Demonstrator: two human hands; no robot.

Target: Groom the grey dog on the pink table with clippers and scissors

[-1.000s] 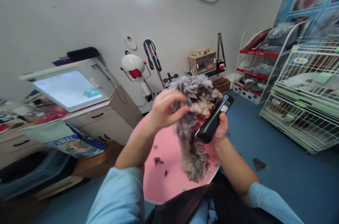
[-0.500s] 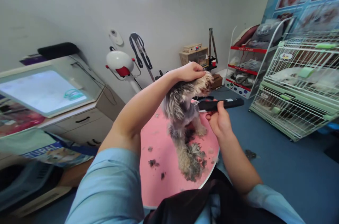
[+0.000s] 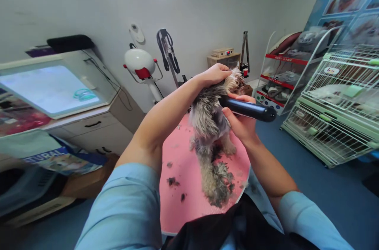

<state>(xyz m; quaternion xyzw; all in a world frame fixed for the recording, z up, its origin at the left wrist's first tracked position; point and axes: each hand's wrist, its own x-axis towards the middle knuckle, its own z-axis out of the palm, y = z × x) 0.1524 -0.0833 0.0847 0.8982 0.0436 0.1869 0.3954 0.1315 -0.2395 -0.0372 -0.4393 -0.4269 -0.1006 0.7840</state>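
Note:
A grey and cream dog (image 3: 207, 120) with a shaggy coat sits on a round pink grooming table (image 3: 177, 210). My left hand (image 3: 215, 74) is closed over the top of the dog's head, fingers in the fur. In my right hand (image 3: 241, 118) is a black hair clipper (image 3: 251, 109), its blade end against the fur below the dog's head and hidden there. Cut tufts of fur (image 3: 171, 181) lie on the pink surface around the dog's front paws.
A wire cage (image 3: 340, 124) stands on the right beside a white rack (image 3: 284, 69) with red-edged shelves. Behind the table are a white and red stand dryer (image 3: 139, 62) and a hanging strap (image 3: 167, 51). Drawers and a lit glass-fronted cabinet (image 3: 50, 88) are at left.
My right hand has raised the clipper and turned it over, bringing it from in front of the dog's chest up against the head fur. My left hand keeps its hold. The view has shifted slightly.

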